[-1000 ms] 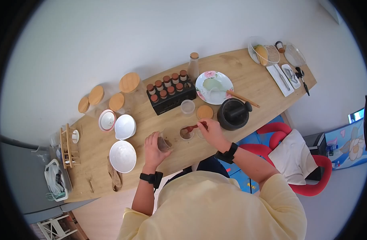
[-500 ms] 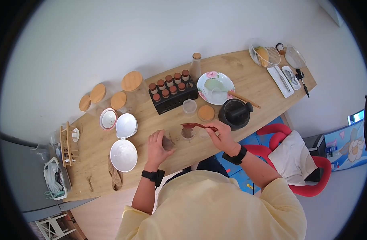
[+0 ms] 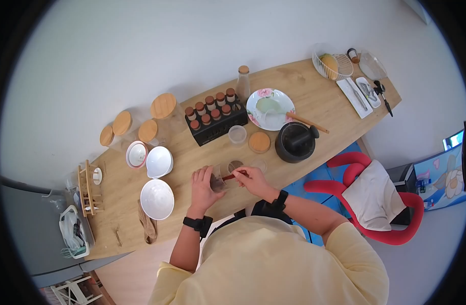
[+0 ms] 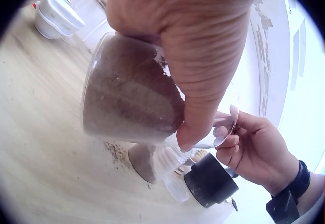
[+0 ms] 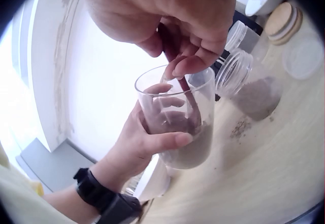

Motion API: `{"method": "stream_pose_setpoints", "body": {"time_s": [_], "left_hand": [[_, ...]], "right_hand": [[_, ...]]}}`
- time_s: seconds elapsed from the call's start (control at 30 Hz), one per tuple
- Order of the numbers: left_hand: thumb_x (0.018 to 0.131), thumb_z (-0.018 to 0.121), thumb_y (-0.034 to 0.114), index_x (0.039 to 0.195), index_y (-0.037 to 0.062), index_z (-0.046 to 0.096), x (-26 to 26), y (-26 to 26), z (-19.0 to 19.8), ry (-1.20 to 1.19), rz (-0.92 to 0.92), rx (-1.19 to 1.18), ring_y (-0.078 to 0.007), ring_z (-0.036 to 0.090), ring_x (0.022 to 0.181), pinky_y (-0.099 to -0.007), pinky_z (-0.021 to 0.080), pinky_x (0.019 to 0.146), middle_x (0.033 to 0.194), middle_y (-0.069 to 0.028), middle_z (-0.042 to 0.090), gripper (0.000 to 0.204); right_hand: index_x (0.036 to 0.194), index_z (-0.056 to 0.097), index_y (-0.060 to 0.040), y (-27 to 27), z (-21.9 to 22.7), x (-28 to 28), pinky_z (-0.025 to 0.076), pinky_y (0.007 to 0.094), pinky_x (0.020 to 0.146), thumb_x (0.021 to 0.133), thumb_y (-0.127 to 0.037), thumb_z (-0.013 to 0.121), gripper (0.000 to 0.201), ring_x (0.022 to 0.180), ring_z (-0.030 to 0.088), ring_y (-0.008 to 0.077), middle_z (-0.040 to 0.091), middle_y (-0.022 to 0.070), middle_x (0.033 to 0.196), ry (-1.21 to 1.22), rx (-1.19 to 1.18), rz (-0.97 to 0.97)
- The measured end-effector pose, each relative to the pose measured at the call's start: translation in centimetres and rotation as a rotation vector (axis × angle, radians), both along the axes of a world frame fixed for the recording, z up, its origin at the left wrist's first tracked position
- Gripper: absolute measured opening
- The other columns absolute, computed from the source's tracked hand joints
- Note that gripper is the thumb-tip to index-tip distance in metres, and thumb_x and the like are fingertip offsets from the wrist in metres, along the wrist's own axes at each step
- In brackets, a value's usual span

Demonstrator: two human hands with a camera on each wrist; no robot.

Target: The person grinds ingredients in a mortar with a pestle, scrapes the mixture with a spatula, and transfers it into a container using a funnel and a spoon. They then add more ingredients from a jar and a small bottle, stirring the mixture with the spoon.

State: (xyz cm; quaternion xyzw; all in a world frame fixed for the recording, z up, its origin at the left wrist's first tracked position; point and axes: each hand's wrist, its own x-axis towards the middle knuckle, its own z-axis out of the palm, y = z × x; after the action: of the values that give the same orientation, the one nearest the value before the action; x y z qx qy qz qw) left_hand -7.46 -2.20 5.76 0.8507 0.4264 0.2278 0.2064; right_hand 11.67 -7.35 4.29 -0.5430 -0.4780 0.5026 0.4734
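Observation:
My left hand [image 3: 203, 189] grips a clear glass [image 5: 195, 150] part filled with brown powder, fingers wrapped round its side. The glass leans to the right in the left wrist view. In my right hand [image 3: 253, 182] is a dark red spoon [image 5: 189, 96], pinched by the handle. The spoon reaches down through the glass's mouth, and its bowl end is at the powder. Beside the glass stands an uncapped clear jar [image 5: 256, 97] holding similar brown powder. Crumbs of powder [image 5: 240, 128] lie on the table between them.
A black mortar with pestle [image 3: 295, 143], a wooden lid [image 3: 259, 142] and a small clear tub [image 3: 237, 134] stand behind the right hand. White bowls [image 3: 157, 199] are to the left. Farther back are a spice rack [image 3: 218, 130] and a floral plate [image 3: 253, 109].
My right hand has moved left and down from the jar, bringing the spoon into the glass. My left hand still holds the glass, which has shifted slightly right.

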Motion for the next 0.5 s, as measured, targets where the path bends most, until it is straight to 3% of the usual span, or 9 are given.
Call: {"method": "stream_pose_setpoints", "body": {"time_s": [0.13, 0.5], "left_hand": [[0.043, 0.084, 0.021, 0.119, 0.005, 0.045, 0.1, -0.3, -0.2, 0.002, -0.01, 0.011, -0.0327, 0.045, 0.11, -0.0461, 0.031, 0.098, 0.117, -0.0151, 0.05, 0.087], [0.044, 0.084, 0.022, 0.121, 0.005, 0.044, 0.5, -0.4, 0.0, 0.019, 0.01, -0.009, -0.0321, 0.045, 0.112, -0.0461, 0.029, 0.1, 0.119, -0.015, 0.049, 0.088]], "right_hand": [[0.089, 0.063, -0.0001, 0.0, -0.7, 0.0, 0.045, 0.0234, 0.05, 0.09, -0.02, 0.056, 0.021, 0.052, 0.053, 0.0095, 0.059, 0.0031, 0.068, 0.345, -0.253, -0.156], [0.089, 0.062, -0.0019, -0.4, 0.4, 3.5, 0.044, 0.023, 0.051, 0.091, -0.023, 0.052, 0.023, 0.054, 0.052, 0.01, 0.059, 0.0037, 0.068, 0.435, -0.322, -0.298]]}}
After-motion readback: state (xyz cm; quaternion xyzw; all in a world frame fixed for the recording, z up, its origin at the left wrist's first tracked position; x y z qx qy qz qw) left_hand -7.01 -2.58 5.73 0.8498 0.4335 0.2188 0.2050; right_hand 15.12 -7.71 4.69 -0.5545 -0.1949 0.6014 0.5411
